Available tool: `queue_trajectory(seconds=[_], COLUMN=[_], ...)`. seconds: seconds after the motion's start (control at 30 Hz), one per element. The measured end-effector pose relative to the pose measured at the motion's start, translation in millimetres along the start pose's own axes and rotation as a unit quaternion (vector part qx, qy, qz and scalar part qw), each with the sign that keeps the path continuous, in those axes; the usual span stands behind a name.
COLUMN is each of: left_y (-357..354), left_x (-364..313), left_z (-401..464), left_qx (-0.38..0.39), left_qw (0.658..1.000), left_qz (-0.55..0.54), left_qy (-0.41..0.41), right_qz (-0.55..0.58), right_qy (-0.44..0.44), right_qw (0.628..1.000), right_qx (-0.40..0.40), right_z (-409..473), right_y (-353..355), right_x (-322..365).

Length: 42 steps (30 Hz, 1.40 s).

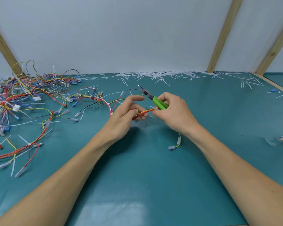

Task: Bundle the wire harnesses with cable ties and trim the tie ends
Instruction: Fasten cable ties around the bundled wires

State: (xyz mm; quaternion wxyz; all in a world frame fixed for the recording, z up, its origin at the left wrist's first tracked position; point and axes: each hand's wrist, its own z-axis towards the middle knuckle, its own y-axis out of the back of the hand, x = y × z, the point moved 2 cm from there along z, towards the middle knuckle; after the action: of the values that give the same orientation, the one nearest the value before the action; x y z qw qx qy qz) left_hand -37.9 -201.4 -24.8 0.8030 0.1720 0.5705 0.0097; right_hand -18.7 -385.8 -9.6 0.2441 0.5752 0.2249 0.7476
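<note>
A red, orange and yellow wire harness (144, 113) runs between my two hands above the teal mat (137, 168). My left hand (126, 115) pinches it with thumb and lower fingers, its index finger stretched out. My right hand (173, 111) grips green-handled cutters (155, 100), whose dark jaws point up and to the left, and its fingertips touch the harness too. The harness tail with clear-sleeved terminals (175, 144) hangs below my right wrist. Whether a tie is on the held section is hidden by my fingers.
A tangled pile of coloured harnesses (23, 98) with white ties covers the left of the mat. Trimmed white tie ends (162, 75) lie scattered along the back wall. Wooden posts (222, 35) lean at the back right, and a wooden edge (278, 86) borders the mat's right.
</note>
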Motion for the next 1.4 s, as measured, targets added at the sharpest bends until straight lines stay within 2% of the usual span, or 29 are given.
queue_trajectory(seconds=[0.07,0.17,0.27,0.33,0.43,0.5,0.57,0.63,0.73,0.8,0.87,0.93,1.0,1.07,1.17,1.27,1.4], left_y=[3.2,17.0,41.7,53.5,51.7,48.0,49.2,49.9,40.8,27.4,17.0,14.1,20.9,34.0,44.8,38.2,37.5], left_x=[-2.4,-5.5,1.6,11.8,27.7,31.8,27.9,22.3,13.5,8.5,6.1,4.1,5.9,11.4,20.2,16.0,2.6], left_z=[-1.2,-2.0,0.0,0.1,-1.5,-1.7,0.0,1.9,1.7,0.0,0.2,1.9,3.1,3.2,1.1,0.1,0.9], left_qx=[-0.035,-0.175,-0.294,-0.273,-0.143,-0.117,-0.134,-0.157,-0.147,-0.102,-0.074,-0.097,-0.174,-0.229,-0.190,-0.144,-0.223], left_qw=[0.998,0.978,0.941,0.923,0.886,0.850,0.823,0.834,0.904,0.944,0.970,0.978,0.972,0.955,0.940,0.933,0.863], left_qz=[0.040,0.086,0.160,0.270,0.424,0.498,0.543,0.526,0.400,0.308,0.222,0.170,0.152,0.190,0.278,0.326,0.451], left_qy=[-0.031,-0.074,-0.043,0.032,0.120,0.126,0.097,0.056,-0.022,-0.058,-0.070,-0.069,-0.050,0.000,0.054,0.043,0.047], right_qz=[0.036,0.049,0.029,-0.006,-0.080,-0.085,-0.062,-0.043,-0.030,-0.022,-0.024,-0.043,-0.064,-0.052,-0.039,-0.059,-0.030], right_qy=[-0.007,-0.006,-0.026,-0.062,-0.110,-0.104,-0.059,-0.005,0.043,0.049,0.038,0.015,-0.009,-0.038,-0.066,-0.086,-0.094], right_qw=[0.999,0.995,0.986,0.982,0.971,0.968,0.970,0.974,0.985,0.994,0.999,0.999,0.997,0.998,0.997,0.994,0.995], right_qx=[-0.014,-0.090,-0.162,-0.179,-0.195,-0.213,-0.229,-0.223,-0.164,-0.099,-0.030,0.019,0.036,0.023,-0.017,-0.006,0.032], right_z=[3.6,8.2,13.4,16.5,17.6,15.4,11.6,6.7,-3.3,-8.0,-10.3,-9.4,-7.2,-4.6,-1.2,-0.7,-2.6], right_y=[6.4,19.3,32.7,41.7,50.0,51.2,47.7,39.1,17.0,1.8,-8.8,-13.4,-13.6,-11.9,-8.4,-6.3,-7.5], right_x=[-6.3,-16.2,-24.5,-32.3,-43.5,-43.0,-33.4,-18.6,1.0,6.8,6.3,1.0,-5.3,-9.6,-12.9,-13.9,-13.6])
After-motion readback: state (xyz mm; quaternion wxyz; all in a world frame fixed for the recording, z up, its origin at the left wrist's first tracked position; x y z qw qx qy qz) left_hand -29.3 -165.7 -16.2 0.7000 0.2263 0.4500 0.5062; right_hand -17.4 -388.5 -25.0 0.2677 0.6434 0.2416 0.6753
